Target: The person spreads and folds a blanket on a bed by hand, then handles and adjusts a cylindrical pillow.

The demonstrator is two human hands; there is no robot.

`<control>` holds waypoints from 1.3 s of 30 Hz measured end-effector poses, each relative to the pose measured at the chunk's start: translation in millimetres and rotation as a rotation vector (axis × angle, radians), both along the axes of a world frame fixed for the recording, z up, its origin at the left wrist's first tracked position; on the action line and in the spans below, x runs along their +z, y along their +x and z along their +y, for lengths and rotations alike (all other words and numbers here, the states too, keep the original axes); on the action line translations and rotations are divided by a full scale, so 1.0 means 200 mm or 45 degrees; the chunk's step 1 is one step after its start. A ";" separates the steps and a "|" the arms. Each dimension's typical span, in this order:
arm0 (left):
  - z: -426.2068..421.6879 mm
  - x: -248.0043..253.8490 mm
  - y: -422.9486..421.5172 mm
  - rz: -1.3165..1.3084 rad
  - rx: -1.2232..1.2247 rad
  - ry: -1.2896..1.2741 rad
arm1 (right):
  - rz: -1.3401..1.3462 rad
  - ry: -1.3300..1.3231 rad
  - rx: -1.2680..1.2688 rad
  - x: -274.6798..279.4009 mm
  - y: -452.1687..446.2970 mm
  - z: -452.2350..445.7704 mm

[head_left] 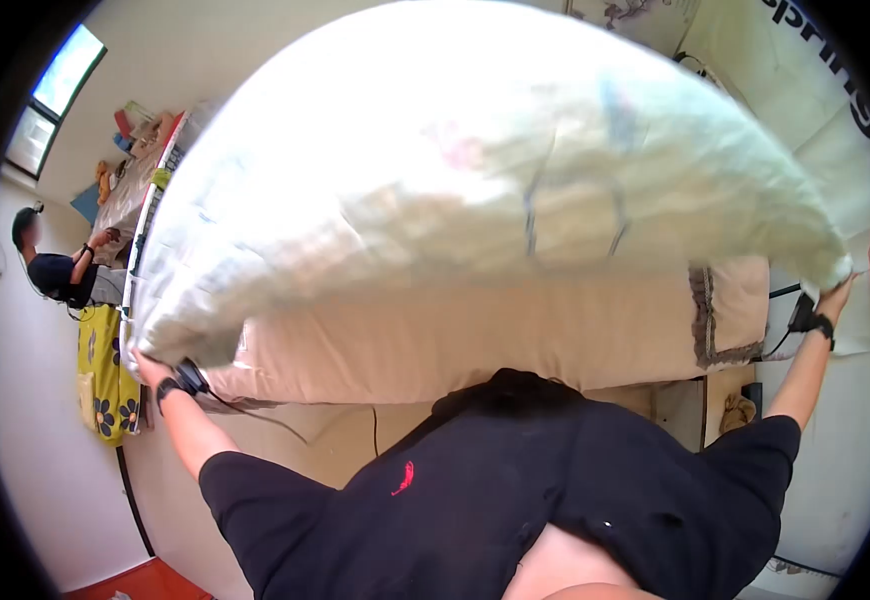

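A large pale quilt (435, 190) with faint printed patterns billows in front of me, raised above the bed (475, 345). My left hand (151, 368) grips one corner of it at the far left. At the far right, my right hand (835, 298) is closed on the opposite corner. Both arms are stretched wide, and each wrist wears a dark band with a small device. Beneath the quilt shows the bed's beige sheet, with a grey-brown trimmed strip (705, 315) near its right end. The far side of the bed is hidden behind the quilt.
Another person (65, 270) in dark clothes is at the left, beside a second bed (133, 190) bearing several items. A yellow flowered cloth (110, 375) hangs at the left. A cable (265, 415) runs from my left wrist. A lettered banner (815, 90) covers the right wall.
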State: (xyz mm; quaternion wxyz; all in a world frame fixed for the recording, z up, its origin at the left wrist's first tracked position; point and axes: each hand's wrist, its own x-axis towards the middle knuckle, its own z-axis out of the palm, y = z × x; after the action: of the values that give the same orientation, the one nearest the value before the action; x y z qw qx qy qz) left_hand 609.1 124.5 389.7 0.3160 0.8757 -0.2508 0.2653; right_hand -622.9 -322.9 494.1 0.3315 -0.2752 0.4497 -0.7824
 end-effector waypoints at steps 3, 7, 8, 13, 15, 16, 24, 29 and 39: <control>0.12 -0.20 -0.24 1.188 -0.149 -1.087 | 0.401 0.224 -0.027 -0.43 -0.01 0.28; 0.25 -0.56 -0.59 1.186 0.218 -0.630 | 0.023 0.372 0.184 -0.80 -0.03 0.48; 0.26 -0.64 -0.66 1.189 0.193 -0.565 | -0.178 0.482 -0.194 -0.87 -0.08 0.45; 0.37 -1.04 -0.96 1.279 0.475 -0.415 | 1.554 1.190 -0.321 -1.29 -0.07 0.65; 0.43 -1.04 -0.91 1.395 0.233 -0.526 | 1.661 1.104 -0.234 -1.29 -0.01 0.66; 0.45 -1.09 -0.92 1.392 0.237 -0.533 | 1.753 1.019 -0.140 -1.36 -0.06 0.65; 0.53 -0.96 -1.05 1.357 0.086 -0.533 | 1.778 0.914 0.142 -1.18 0.44 0.51; 0.40 -0.68 -1.50 2.041 0.209 -0.813 | -0.698 1.013 0.401 -1.28 0.69 0.60; 0.05 -0.66 -1.33 1.692 -0.043 -0.677 | -0.529 1.044 0.418 -1.92 0.40 0.84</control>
State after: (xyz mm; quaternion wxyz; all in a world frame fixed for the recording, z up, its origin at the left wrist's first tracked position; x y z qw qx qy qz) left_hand 343.1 135.2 258.4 0.6088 0.7414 0.0542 -0.2771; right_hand -542.6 -154.2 109.5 0.6143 -0.0271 0.5958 -0.5167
